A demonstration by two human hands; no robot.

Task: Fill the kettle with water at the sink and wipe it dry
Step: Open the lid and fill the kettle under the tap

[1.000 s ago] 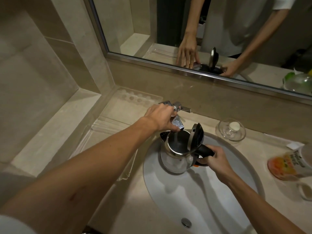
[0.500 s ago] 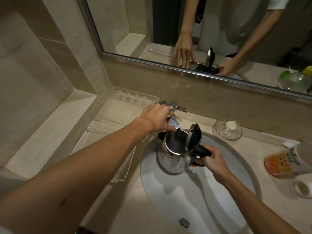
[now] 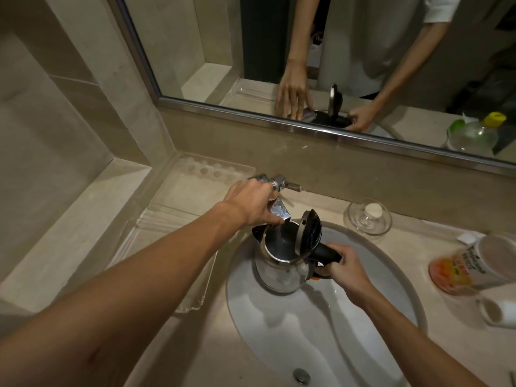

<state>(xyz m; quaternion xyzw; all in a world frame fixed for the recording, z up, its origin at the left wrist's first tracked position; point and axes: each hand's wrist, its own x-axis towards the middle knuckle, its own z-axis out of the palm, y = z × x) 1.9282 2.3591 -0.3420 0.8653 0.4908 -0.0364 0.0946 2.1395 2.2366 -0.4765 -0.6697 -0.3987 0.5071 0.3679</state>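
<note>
Your right hand (image 3: 347, 269) grips the black handle of the kettle (image 3: 279, 263), fingers wrapped tight round it, and holds the kettle above the white sink (image 3: 321, 336), just in front of your left hand. The lid (image 3: 308, 236) stands open and upright on the side nearest your right hand, so the dark steel inside is in plain view. Your left hand (image 3: 251, 202) holds the tap (image 3: 282, 182): the fingers drape over its far side and the thumb reaches along the near side to the spout, which sits right above the kettle's mouth. A thin stream seems to fall from the spout into the kettle, and you cannot tell how much water has gathered inside.

Beyond your right hand, on the surface (image 3: 195, 353), a small glass dish (image 3: 368, 219) holds one round white piece. To the right of that hand a bottle (image 3: 469, 266) with an orange label lies on its side; what it holds is unclear. A white cup (image 3: 499, 311) sits just nearer to you than the bottle. Under your left forearm a clear tray (image 3: 173, 219) rests against the wall corner
</note>
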